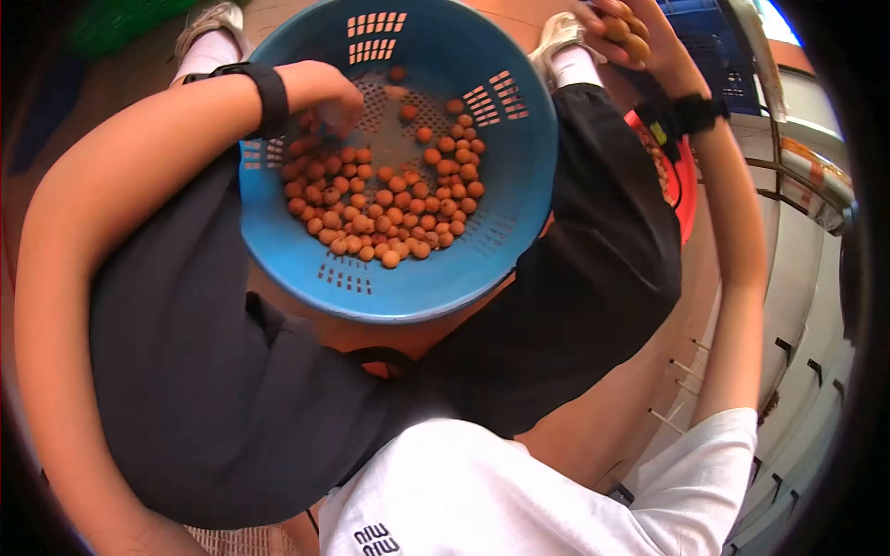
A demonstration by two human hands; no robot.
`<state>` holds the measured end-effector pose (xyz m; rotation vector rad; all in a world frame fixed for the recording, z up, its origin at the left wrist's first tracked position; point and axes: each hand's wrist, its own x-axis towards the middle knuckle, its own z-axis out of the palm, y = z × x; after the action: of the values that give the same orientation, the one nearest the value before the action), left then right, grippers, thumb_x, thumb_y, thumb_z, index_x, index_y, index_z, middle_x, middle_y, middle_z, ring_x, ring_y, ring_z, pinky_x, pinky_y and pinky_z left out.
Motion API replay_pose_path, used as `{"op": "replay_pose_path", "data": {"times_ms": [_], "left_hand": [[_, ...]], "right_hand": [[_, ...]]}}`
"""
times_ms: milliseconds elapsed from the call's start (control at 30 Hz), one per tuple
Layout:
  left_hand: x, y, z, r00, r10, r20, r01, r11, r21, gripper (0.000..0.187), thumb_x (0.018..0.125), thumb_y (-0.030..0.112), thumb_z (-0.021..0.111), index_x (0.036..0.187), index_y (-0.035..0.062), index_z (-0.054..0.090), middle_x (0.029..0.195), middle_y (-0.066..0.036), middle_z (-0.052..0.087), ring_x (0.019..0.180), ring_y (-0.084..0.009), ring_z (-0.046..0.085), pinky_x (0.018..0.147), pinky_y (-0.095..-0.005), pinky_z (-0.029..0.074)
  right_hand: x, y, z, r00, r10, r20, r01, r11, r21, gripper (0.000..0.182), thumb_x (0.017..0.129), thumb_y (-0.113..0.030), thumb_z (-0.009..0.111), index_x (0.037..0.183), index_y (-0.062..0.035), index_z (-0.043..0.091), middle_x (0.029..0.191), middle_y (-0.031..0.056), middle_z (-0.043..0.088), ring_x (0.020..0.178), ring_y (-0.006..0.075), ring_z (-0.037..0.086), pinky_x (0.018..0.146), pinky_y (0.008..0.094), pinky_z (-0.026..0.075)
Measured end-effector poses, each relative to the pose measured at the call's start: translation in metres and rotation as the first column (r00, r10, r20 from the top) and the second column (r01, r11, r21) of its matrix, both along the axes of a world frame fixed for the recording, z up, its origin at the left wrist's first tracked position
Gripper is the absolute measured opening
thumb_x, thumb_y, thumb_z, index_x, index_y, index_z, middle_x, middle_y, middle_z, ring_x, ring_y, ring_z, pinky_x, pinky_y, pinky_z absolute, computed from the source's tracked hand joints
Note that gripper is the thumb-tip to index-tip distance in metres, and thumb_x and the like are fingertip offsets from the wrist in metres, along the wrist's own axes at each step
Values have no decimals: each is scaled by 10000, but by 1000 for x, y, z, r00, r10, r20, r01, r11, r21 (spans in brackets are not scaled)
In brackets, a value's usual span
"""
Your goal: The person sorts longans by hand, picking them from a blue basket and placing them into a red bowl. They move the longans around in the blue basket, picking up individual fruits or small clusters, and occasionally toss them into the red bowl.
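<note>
A blue plastic basket (399,301) with slotted sides stands between my legs. Many round brown longans (399,199) lie in it, heaped toward the near and left side. My left hand (326,97) reaches over the left rim into the basket, its fingers curled down at the fruit. What those fingers grip is hidden. Up at the right, outside the basket, my right hand (626,37) is closed around several longans (630,35), which show between the fingers.
A red container (686,190), with small pale pieces inside, sits beyond my right leg. Behind it is a dark blue crate (709,56). Green netting (120,23) lies at the upper left. White panels (797,315) run along the right side.
</note>
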<state>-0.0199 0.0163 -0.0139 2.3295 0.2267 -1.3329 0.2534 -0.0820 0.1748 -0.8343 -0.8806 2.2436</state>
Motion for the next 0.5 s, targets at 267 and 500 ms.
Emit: {"op": "replay_pose_path", "data": {"times_ms": [267, 500], "left_hand": [[2, 6, -9, 914, -17, 405, 6, 1000, 28, 138, 609, 41, 716, 741, 53, 677, 712, -102, 648, 686, -248, 633, 585, -365, 492], [-6, 3, -12, 908, -102, 406, 109, 994, 5, 145, 617, -3, 689, 753, 44, 676, 711, -103, 647, 638, -218, 643, 521, -333, 495]], "right_hand": [[134, -217, -23, 402, -805, 436, 861, 494, 120, 334, 858, -415, 415, 829, -105, 535, 928, 121, 586, 637, 217, 543, 526, 244, 441], [171, -301, -24, -28, 89, 996, 800, 599, -31, 620, 815, -569, 419, 1196, -83, 477, 1234, 97, 488, 1040, 300, 506, 749, 445, 473]]}}
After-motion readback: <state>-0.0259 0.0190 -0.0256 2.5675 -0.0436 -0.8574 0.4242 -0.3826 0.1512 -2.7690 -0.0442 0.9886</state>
